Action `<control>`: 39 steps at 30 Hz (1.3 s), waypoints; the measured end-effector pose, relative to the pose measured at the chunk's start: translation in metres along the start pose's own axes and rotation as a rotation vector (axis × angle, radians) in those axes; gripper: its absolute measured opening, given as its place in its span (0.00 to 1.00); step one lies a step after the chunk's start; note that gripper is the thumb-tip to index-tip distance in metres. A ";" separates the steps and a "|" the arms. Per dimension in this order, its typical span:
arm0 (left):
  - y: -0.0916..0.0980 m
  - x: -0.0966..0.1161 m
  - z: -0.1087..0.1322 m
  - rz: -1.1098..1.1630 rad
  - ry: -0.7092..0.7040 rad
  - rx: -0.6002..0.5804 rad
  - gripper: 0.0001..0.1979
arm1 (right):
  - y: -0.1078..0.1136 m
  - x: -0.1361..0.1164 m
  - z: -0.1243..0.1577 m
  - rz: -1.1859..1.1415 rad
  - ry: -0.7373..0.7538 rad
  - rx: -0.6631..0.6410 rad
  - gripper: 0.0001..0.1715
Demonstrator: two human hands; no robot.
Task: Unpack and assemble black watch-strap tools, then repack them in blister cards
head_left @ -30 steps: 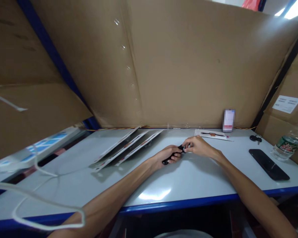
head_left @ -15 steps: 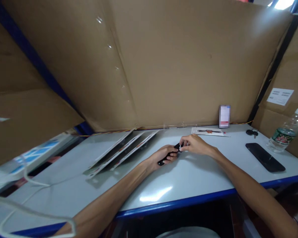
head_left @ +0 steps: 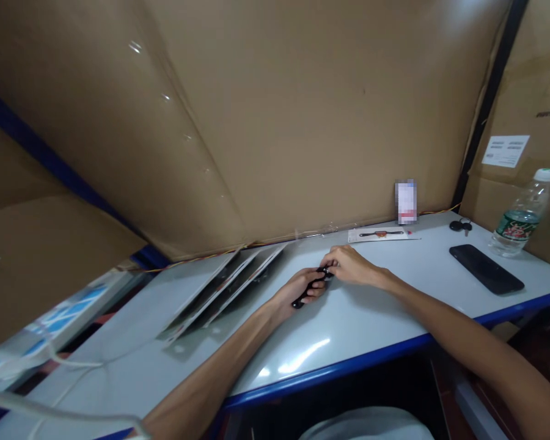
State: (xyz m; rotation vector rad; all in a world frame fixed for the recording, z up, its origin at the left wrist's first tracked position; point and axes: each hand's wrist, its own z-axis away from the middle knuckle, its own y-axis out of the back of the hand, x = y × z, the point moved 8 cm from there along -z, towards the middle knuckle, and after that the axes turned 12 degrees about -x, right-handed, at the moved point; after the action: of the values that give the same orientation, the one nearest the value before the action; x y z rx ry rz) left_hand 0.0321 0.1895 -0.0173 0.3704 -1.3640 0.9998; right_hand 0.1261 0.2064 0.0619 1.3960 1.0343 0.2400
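In the middle of the table, my left hand [head_left: 302, 286] is closed around a black spokeshave [head_left: 297, 303], whose rounded handle end sticks out below the palm. The tool slants up to the right. At its upper end, the fingers of my right hand [head_left: 348, 263] are pinched onto a small shiny metal part, mostly covered by the fingertips. Behind my right hand lies a white card [head_left: 378, 234] with a picture of a black two-handled tool with an orange middle. Several cards [head_left: 224, 293] lean in a slanted row to the left of my left hand.
To the right lie a black phone [head_left: 486, 269] and keys [head_left: 461, 225], beside a water bottle [head_left: 516, 229]. A small upright screen [head_left: 406, 203] leans against the cardboard wall [head_left: 279, 122]. A white cable [head_left: 64, 412] crosses the left side. The table has a blue front edge [head_left: 330, 374].
The camera view has tilted and shifted. Both hands stay together on the spokeshave; my right fingers have shifted slightly about the metal part, which shows less than before.
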 end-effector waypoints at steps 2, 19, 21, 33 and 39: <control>-0.002 0.002 0.001 0.000 -0.004 0.002 0.13 | 0.004 0.008 0.001 0.011 -0.101 0.060 0.09; -0.008 0.007 0.001 -0.098 -0.040 0.011 0.13 | 0.004 0.005 0.003 0.009 -0.070 0.012 0.15; -0.008 0.007 0.001 -0.101 -0.035 0.021 0.13 | 0.005 0.007 0.004 0.016 -0.119 0.033 0.08; -0.008 0.004 -0.002 -0.073 -0.031 0.006 0.11 | 0.000 0.003 0.000 -0.044 -0.124 -0.010 0.17; -0.006 0.005 -0.001 0.011 -0.020 0.005 0.11 | 0.000 0.006 -0.002 0.028 0.000 0.015 0.22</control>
State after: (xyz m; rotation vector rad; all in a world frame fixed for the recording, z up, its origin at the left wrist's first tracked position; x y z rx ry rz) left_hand 0.0366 0.1883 -0.0113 0.3774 -1.3833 1.0111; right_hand 0.1276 0.2115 0.0594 1.4248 1.0196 0.2531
